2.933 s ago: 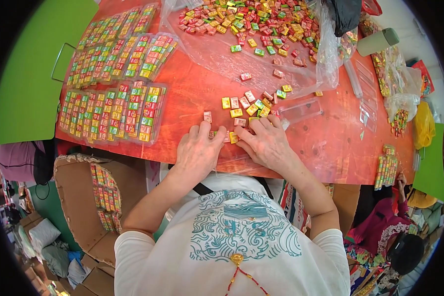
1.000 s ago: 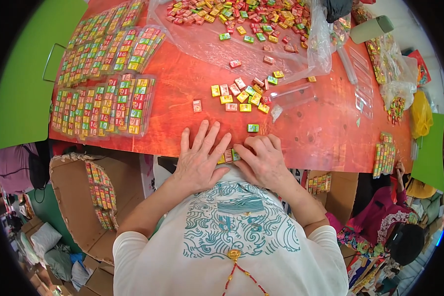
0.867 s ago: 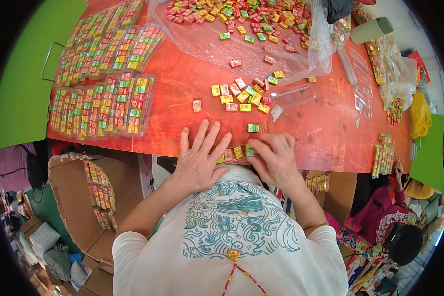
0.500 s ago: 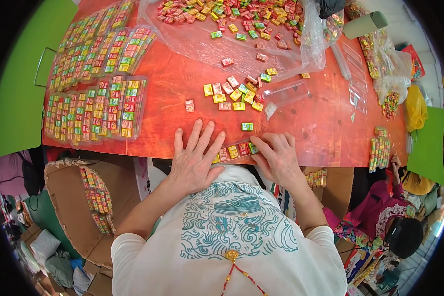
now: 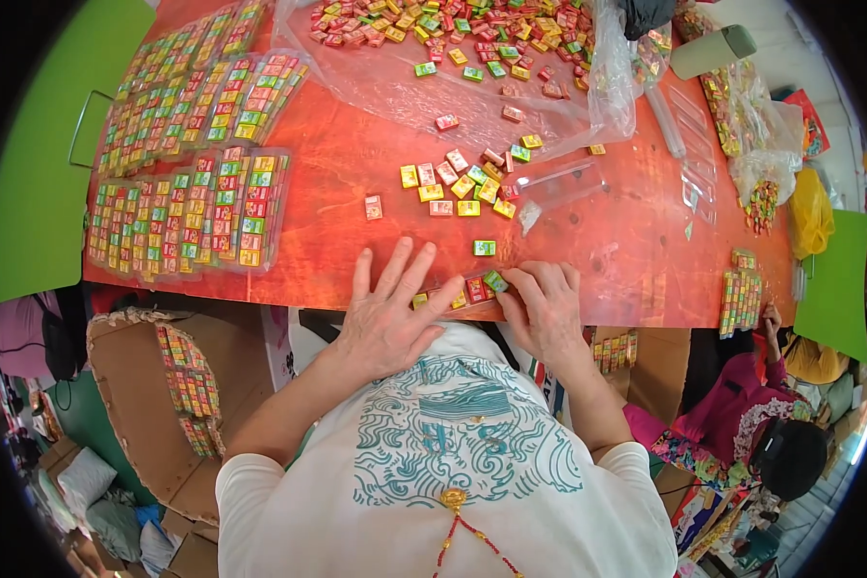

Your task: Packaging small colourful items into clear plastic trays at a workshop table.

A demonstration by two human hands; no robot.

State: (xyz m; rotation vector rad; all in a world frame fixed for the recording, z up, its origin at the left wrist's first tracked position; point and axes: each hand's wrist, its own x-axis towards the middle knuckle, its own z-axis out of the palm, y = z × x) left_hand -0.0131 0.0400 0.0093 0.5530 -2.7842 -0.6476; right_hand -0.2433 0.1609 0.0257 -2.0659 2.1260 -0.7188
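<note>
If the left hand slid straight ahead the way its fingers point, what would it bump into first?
The left hand lies flat, fingers aimed up and slightly right. The table ahead looks bare at first; the first thing met would probably be the loose cluster of small coloured packets, though the lone green packet sits close beside that line.
</note>
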